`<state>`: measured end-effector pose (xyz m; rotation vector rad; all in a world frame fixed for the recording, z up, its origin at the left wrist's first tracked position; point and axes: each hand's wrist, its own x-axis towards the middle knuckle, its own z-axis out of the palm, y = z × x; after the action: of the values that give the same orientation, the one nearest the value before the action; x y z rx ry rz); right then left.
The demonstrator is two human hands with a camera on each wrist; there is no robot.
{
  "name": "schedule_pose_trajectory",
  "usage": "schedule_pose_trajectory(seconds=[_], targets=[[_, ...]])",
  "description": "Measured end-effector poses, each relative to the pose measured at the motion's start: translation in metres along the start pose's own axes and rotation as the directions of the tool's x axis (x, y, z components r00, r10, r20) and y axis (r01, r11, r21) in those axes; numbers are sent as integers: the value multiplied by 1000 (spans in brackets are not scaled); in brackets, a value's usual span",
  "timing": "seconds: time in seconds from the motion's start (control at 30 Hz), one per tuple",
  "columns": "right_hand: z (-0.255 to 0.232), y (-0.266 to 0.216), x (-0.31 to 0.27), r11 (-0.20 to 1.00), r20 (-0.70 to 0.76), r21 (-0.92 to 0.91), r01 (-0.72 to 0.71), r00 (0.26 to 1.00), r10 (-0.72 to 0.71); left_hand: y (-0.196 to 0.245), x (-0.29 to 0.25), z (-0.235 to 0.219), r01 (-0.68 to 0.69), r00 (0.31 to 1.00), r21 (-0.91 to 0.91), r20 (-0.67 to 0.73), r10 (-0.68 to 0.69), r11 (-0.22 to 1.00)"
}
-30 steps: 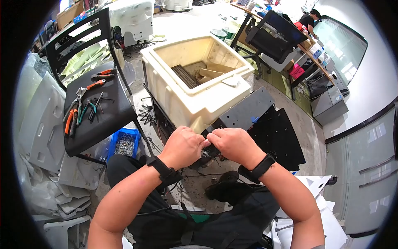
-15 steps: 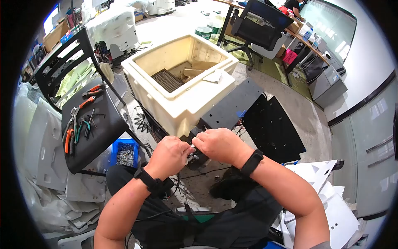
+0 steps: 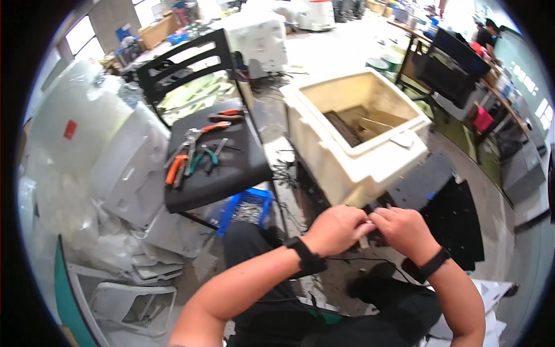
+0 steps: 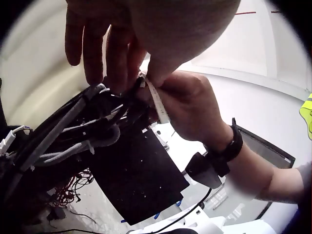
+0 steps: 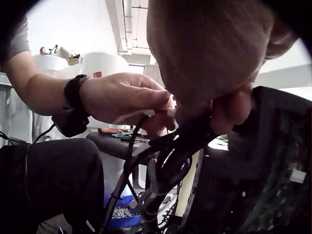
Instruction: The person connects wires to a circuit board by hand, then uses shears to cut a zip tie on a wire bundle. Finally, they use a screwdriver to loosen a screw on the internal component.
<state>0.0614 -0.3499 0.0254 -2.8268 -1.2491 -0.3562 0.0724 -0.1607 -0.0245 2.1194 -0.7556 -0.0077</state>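
Note:
Both hands meet fingertip to fingertip at the near corner of the cream plastic tub. The left hand (image 3: 334,231) pinches a flat white strip (image 4: 157,103) between thumb and fingers, and the strip's loose end hangs down. Close against it, the curled fingers of the right hand (image 3: 404,232) pinch at a thin black cable (image 5: 132,141), beside a small white piece at the fingertips. The exact join is partly hidden by the fingers, and I cannot tell what the white piece is. Under the hands runs a bundle of black and grey cables (image 4: 70,124).
The cream tub (image 3: 347,173) holds brown pieces. A black chair (image 3: 245,170) at left carries pliers (image 3: 193,139) and other hand tools. Below it stands a blue bin (image 3: 267,202) of small metal parts. Black panels (image 3: 459,222) lie to the right, white plastic shells (image 3: 136,179) to the left.
The head view has swung left, so the tub, chair and hands appear farther right. Both hands stay together, still pinching at the same spot near the tub's corner.

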Motion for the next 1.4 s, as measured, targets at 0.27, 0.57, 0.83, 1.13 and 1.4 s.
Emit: schedule_pose_trajectory(seconds=[0.27, 0.57, 0.83, 1.13, 1.4], targets=[[-11, -12, 5, 997, -75, 60, -58, 995, 62, -11, -17, -38, 24, 990, 18, -142, -21, 1000], [-30, -30, -11, 957, -136, 276, -86, 983, 127, -75, -58, -145, 404, 843, -37, -372, -388, 914], [-28, -54, -24, 885, -14, 449, -122, 990, 144, -213, -112, -218, 646, 567, 9, -676, -471, 764], [-20, -66, -18, 791, 235, 532, -303, 950, 206, -334, -116, -277, 804, 592, 488, -712, -379, 340], [-16, -67, -17, 769, 291, 525, -366, 926, 242, -326, -84, -288, 844, 509, 509, -656, -557, 171]])
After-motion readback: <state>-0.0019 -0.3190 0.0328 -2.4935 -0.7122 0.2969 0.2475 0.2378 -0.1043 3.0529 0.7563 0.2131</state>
